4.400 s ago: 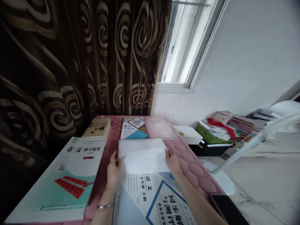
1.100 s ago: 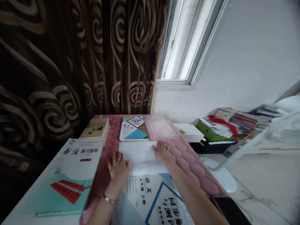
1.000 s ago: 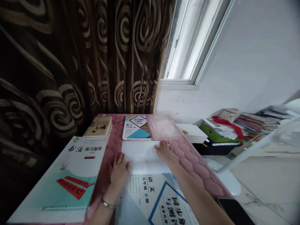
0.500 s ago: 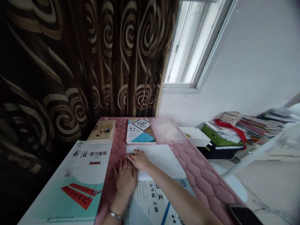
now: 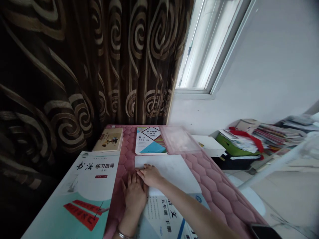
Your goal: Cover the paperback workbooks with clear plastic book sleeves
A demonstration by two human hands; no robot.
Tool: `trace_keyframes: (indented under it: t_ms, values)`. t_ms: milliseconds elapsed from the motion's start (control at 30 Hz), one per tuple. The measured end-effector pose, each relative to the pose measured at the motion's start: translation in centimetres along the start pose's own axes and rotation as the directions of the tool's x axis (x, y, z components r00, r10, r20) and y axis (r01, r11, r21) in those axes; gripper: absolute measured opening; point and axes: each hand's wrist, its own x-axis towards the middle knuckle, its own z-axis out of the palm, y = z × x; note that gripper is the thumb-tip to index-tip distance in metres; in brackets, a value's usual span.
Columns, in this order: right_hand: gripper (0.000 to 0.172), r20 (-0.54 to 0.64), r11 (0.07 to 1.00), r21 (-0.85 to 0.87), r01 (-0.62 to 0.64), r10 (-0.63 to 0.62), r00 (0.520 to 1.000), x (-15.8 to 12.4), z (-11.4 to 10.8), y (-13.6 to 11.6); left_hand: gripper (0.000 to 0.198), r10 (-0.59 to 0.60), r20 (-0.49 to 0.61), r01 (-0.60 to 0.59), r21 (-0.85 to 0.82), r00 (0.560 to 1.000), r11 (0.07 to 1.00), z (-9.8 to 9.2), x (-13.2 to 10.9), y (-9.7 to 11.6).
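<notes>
A white sheet of paper [image 5: 171,169] lies across the upper part of a pale blue Chinese workbook [image 5: 159,215] in front of me. My left hand [image 5: 134,194], with a silver bracelet at its wrist, lies flat and open, fingers spread, along the left edge of the paper. Over that same edge rests my right hand [image 5: 151,175], palm down on the paper, its fingers loosely bent and touching the left hand's fingertips. My right forearm crosses the workbook and covers part of its cover.
A large calligraphy book [image 5: 97,189] lies on the left, a tan book [image 5: 108,139] behind it. Farther back are a maths workbook [image 5: 151,141] and a translucent pink sheet [image 5: 180,139] on the quilted pink tablecloth [image 5: 211,186]. A dark phone-like object [image 5: 264,231] sits near the right edge.
My right hand has slid a little toward me along the paper's left edge, its fingers more bent. The left hand stays almost in place. The view has shifted slightly.
</notes>
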Motion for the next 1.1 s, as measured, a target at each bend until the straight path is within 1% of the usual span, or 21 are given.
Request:
trace_keyframes:
  t_ms: [33, 100, 167, 267, 300, 367, 467, 533, 567, 633, 733, 800, 867, 933, 1000, 1033, 1067, 1100]
  values:
    - [0.050, 0.001, 1.000, 0.006, -0.015, 0.015, 1.000, -0.1, 0.0, 0.0, 0.048, 0.003, -0.002, -0.003, 0.007, 1.000, 1.000, 0.0, 0.0, 0.0]
    - [0.049, 0.001, 0.997, 0.013, -0.075, 0.075, 0.997, 0.8, -0.2, 0.1, 0.048, 0.002, -0.004, -0.002, 0.017, 1.000, 1.000, 0.1, 0.0, 0.0]
    - [0.050, -0.005, 0.991, 0.012, -0.136, 0.136, 0.991, 2.6, -0.5, 0.1, 0.048, 0.000, -0.009, 0.000, 0.020, 1.000, 1.000, 0.1, 0.0, 0.0]
    - [0.051, -0.013, 0.982, 0.018, -0.188, 0.188, 0.982, 5.0, -1.0, -0.1, 0.048, 0.008, -0.026, -0.007, 0.025, 1.000, 1.000, 0.1, -0.1, 0.0]
    - [0.050, -0.019, 0.981, 0.024, -0.193, 0.193, 0.981, 5.3, -1.0, -0.3, 0.049, 0.007, -0.026, -0.006, 0.025, 1.000, 1.000, 0.0, -0.2, 0.0]
    - [0.045, -0.045, 0.982, 0.041, -0.182, 0.184, 0.982, 4.7, -0.9, -0.5, 0.048, -0.001, -0.014, 0.002, 0.026, 1.000, 1.000, -0.1, -0.2, 0.0]
    - [0.045, -0.092, 0.988, 0.079, -0.135, 0.142, 0.985, 1.6, -0.4, 0.0, 0.047, -0.004, 0.008, 0.004, 0.051, 1.000, 0.999, -0.4, 0.0, 0.1]
    - [0.048, -0.107, 0.985, 0.104, -0.136, 0.147, 0.983, -1.3, 0.1, 1.3, 0.047, 0.008, 0.011, -0.009, 0.075, 1.000, 0.997, -0.6, 0.1, 0.2]
    - [0.049, -0.105, 0.980, 0.115, -0.160, 0.172, 0.980, -2.8, 0.3, 2.3, 0.048, 0.011, 0.014, -0.012, 0.085, 1.000, 0.996, -0.7, 0.2, 0.3]
    - [0.053, -0.088, 0.961, 0.127, -0.247, 0.259, 0.962, -5.8, 0.5, 4.8, 0.048, 0.018, 0.014, -0.020, 0.102, 1.000, 0.995, -0.7, 0.2, 0.3]
    - [0.057, -0.057, 0.913, 0.113, -0.392, 0.400, 0.915, -9.6, 0.4, 8.6, 0.048, 0.018, 0.010, -0.019, 0.129, 1.000, 0.991, -0.7, 0.2, 0.3]
    - [0.058, -0.039, 0.895, 0.096, -0.435, 0.441, 0.897, -11.3, 0.1, 10.3, 0.048, 0.012, 0.019, -0.015, 0.140, 1.000, 0.990, -0.6, 0.2, 0.2]
    - [0.058, -0.016, 0.892, 0.088, -0.444, 0.447, 0.894, -12.1, -0.2, 11.1, 0.048, -0.014, 0.044, 0.006, 0.167, 0.999, 0.986, -0.6, 0.3, 0.3]
    - [0.058, -0.008, 0.891, 0.085, -0.447, 0.449, 0.894, -12.3, -0.3, 11.1, 0.049, -0.056, 0.069, 0.040, 0.217, 0.996, 0.975, -0.7, 0.5, 1.3]
    - [0.058, -0.027, 0.889, 0.085, -0.450, 0.454, 0.891, -12.1, -0.4, 10.9, 0.052, -0.053, 0.119, 0.024, 0.229, 0.991, 0.973, -0.7, 1.0, 3.6]
    - [0.058, -0.044, 0.890, 0.095, -0.447, 0.452, 0.891, -11.9, -0.5, 10.8, 0.054, 0.000, 0.145, -0.029, 0.196, 0.989, 0.980, -0.7, 1.4, 5.2]
    - [0.056, -0.059, 0.892, 0.111, -0.438, 0.445, 0.893, -11.8, -0.5, 10.9, 0.054, 0.067, 0.214, -0.094, 0.118, 0.975, 0.989, -0.7, 1.8, 7.2]
    - [0.053, -0.070, 0.896, 0.129, -0.424, 0.435, 0.898, -11.7, -0.6, 11.2, 0.052, 0.195, 0.232, -0.200, -0.001, 0.953, 0.980, -0.5, 2.3, 9.3]
